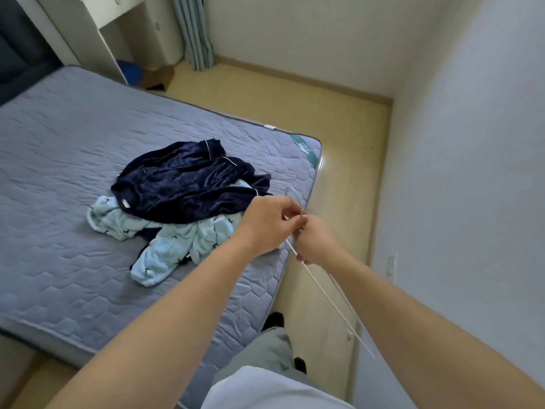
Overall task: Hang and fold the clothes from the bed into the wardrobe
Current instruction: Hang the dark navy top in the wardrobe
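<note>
A dark navy velvet garment (188,181) lies crumpled on the grey quilted mattress (59,160), on top of a light blue fleece garment (174,240). Over the mattress's right edge, both hands hold a thin white wire hanger (330,293). My left hand (269,222) pinches it near the hook, which curves up at the top. My right hand (317,240) grips the wire just below, and the hanger's long arm runs down to the right. The wardrobe is not in view.
Pale wooden floor (333,119) runs along the bed's right side to a white wall (472,143). A white desk (97,28) and a striped curtain (196,33) stand at the back. My legs and dark shoes (274,320) are by the bed's corner.
</note>
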Demonstrator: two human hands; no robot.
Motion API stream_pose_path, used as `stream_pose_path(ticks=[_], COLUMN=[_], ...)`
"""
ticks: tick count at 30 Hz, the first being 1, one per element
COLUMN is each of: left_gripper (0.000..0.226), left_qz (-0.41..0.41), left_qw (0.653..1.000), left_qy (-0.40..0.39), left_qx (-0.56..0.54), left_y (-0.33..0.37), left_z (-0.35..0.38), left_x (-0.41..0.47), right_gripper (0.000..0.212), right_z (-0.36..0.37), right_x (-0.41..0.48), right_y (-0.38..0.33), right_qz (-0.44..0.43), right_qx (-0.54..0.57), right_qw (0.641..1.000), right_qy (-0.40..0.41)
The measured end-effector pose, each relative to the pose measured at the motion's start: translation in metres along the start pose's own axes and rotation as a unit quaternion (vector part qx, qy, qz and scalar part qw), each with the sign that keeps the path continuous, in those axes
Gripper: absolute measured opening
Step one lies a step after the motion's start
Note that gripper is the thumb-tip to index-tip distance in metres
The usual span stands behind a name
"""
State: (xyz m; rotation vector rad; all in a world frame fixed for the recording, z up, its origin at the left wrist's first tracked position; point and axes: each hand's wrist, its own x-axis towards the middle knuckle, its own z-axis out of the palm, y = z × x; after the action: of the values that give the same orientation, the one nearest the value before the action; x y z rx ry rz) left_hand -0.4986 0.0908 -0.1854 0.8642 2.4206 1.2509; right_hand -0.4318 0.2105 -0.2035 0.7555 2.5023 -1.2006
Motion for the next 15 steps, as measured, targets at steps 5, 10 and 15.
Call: stream_pose_path(ticks=[5,10,15], left_gripper=[0.026,0.009,0.011], left_qz=[-0.092,-0.369,-0.537], left_qw=[0.995,0.928,0.841], left_qy=[-0.023,0.037,0.014], left_qx=[0.011,-0.040,-0.061], left_y=[-0.064,-0.210,-0.336], left_z=[-0.025,-0.047,-0.053], left_x=[0.084,0.157,0.200], right_gripper=[0.027,0.017,0.019], right_z=[-0.010,0.001,0.026], right_x=[0.100,0.202,0.291], right_y=[-0.012,-0.037,-0.061], right_qz=[0.042,0.081,0.062], right_qx=[0.009,0.053,-0.008], right_qw=[0.999,0.995,0.992], right_qy=[0.008,-0.030,-0.111])
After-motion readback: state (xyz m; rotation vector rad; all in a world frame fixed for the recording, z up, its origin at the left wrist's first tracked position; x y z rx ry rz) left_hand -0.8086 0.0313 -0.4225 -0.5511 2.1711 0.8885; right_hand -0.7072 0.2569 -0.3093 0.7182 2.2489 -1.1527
